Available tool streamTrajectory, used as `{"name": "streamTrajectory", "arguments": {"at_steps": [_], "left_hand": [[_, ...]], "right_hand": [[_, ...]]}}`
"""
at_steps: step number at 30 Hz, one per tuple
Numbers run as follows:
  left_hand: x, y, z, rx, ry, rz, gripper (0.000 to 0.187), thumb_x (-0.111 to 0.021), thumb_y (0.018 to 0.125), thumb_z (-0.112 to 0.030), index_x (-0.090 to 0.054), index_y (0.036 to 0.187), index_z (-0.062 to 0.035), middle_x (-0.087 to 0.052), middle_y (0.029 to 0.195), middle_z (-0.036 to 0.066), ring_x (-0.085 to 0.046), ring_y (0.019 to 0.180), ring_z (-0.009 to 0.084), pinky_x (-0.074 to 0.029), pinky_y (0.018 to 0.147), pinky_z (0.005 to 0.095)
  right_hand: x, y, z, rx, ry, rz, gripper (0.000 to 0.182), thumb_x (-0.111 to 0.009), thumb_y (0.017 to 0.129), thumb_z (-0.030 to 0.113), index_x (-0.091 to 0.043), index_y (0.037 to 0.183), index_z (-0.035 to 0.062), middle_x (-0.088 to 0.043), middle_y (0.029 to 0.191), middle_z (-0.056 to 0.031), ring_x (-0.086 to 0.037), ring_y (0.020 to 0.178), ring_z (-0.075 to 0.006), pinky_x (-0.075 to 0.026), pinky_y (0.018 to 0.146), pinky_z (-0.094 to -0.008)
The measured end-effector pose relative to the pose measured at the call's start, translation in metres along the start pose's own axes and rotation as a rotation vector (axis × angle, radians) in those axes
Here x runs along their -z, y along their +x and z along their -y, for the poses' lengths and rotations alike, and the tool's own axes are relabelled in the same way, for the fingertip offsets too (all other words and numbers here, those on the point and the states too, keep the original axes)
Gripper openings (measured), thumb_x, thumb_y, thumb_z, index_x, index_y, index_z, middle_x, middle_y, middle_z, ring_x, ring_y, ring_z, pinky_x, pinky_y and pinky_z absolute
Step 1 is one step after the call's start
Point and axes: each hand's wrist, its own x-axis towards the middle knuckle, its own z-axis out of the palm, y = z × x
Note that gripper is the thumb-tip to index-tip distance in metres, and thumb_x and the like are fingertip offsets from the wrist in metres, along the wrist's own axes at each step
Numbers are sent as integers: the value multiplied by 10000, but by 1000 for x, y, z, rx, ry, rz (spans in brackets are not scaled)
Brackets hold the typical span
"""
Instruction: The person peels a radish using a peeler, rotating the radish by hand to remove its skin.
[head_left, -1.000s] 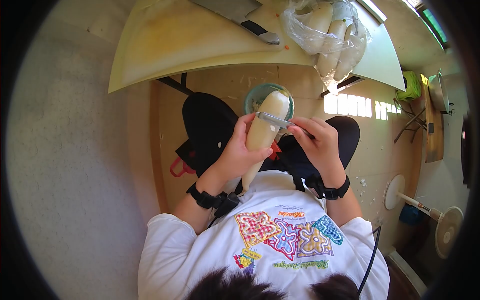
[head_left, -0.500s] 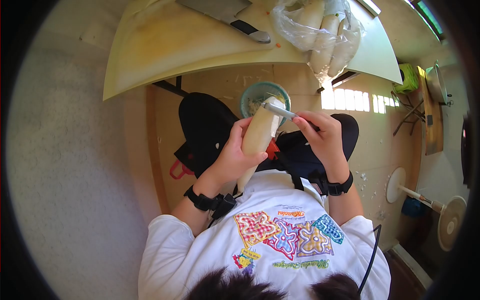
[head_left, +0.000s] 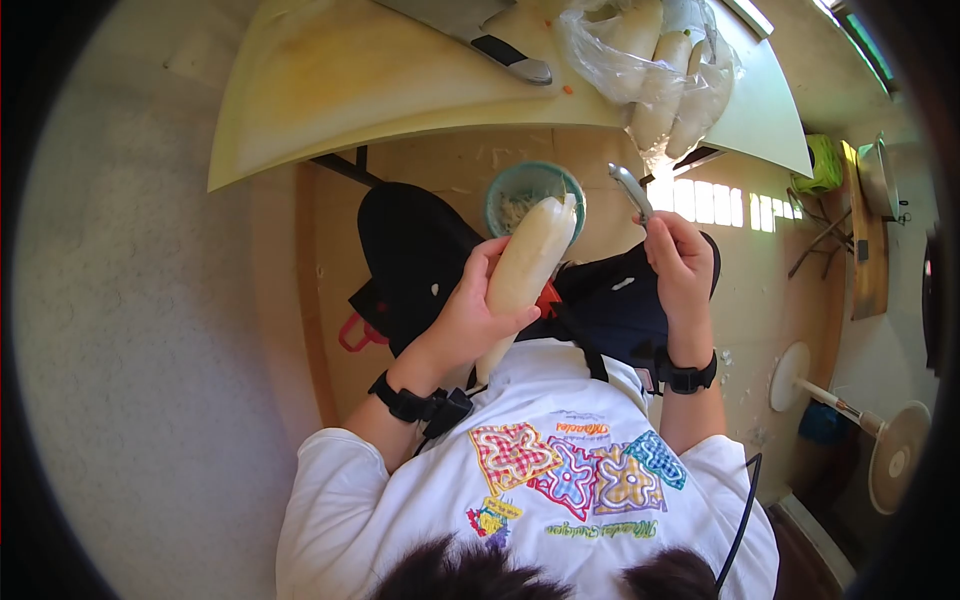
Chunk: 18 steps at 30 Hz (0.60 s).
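Observation:
A long white daikon radish [head_left: 530, 255] lies tilted across my lap, its leafy-stub end pointing away from me. Around its middle, my left hand [head_left: 482, 300] is closed. My right hand [head_left: 680, 255] grips a grey peeler [head_left: 631, 190] by its handle, with the peeler's head up and apart from the radish. Beyond the far end of the radish, a teal basin [head_left: 493, 208] stands on the floor with pale peelings [head_left: 516, 208] in it. The radish covers part of the basin.
On the table [head_left: 330, 90] ahead lie a cleaver [head_left: 510, 58] and a clear plastic bag [head_left: 590, 60] of several radishes [head_left: 660, 95]. Scraps dot the floor at right, near a standing fan [head_left: 897, 455]. A folding stool stands farther right.
My right hand has drawn the peeler off the radish, to the right and slightly up. The strip of peel hanging from the radish's side is gone. My left hand keeps its hold.

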Motion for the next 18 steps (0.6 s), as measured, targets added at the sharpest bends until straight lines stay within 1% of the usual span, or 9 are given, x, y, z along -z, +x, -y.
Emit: {"name": "streamTrajectory", "arguments": {"at_steps": [2,4,6,7,9,10,12,15,18], "left_hand": [[-1,3,2,-7,17,0,787,-724,815,-48,-241,1436,-65,-456,1313,99,-478,1209,166,-443,997,336],[-3,5,3,4,10,-7,784,-723,815,-43,-244,1435,-65,-456,1314,101,-477,1213,167,-443,998,335],[-5,6,2,17,3,-15,780,-722,816,-38,-246,1434,-64,-456,1315,102,-475,1216,168,-443,999,335],[-7,7,-1,34,-19,-17,783,-723,812,-35,-245,1431,-49,-464,1296,108,-490,1199,170,-447,996,336],[-9,9,-2,51,-39,-18,786,-725,808,-32,-243,1428,-34,-472,1276,113,-505,1183,173,-451,994,337],[-9,9,-1,42,-12,-15,784,-723,805,-27,-246,1427,-37,-471,1275,111,-508,1174,170,-452,991,336],[-9,9,1,34,14,-15,782,-721,802,-22,-249,1426,-39,-469,1275,109,-512,1165,167,-453,988,335],[-8,8,3,-15,84,-11,777,-721,801,-24,-256,1423,-42,-467,1274,108,-520,1150,167,-455,981,331],[-8,7,1,14,53,-4,780,-727,802,-35,-257,1424,-38,-465,1275,110,-512,1158,171,-447,985,325]], "right_hand": [[-10,-7,20,-22,-39,93,282,-785,814,139,-667,1011,-23,-509,668,79,-379,581,1,-270,511,-179],[-17,-10,28,49,-221,185,431,-887,672,166,-640,992,16,-466,618,81,-359,558,13,-272,492,-173],[-29,-12,36,97,-319,220,450,-896,651,214,-619,960,39,-482,595,35,-381,520,-34,-307,474,-207],[-35,-12,36,97,-319,217,450,-896,651,214,-619,960,39,-482,595,35,-381,520,-34,-307,474,-207],[-45,-11,32,182,-389,216,446,-880,658,259,-601,932,45,-493,580,-21,-407,489,-103,-347,465,-250],[-47,-10,30,181,-389,215,446,-880,658,259,-601,932,45,-493,580,-21,-407,489,-103,-347,465,-250],[-50,-7,27,223,-538,195,384,-840,704,262,-592,896,41,-503,582,-55,-426,485,-154,-374,472,-283],[-47,-3,25,111,-439,221,273,-798,755,200,-611,865,34,-492,578,-54,-425,489,-138,-366,473,-275],[-41,-3,20,106,-410,200,182,-765,784,146,-635,830,27,-486,570,-58,-419,488,-131,-362,474,-275]]}}
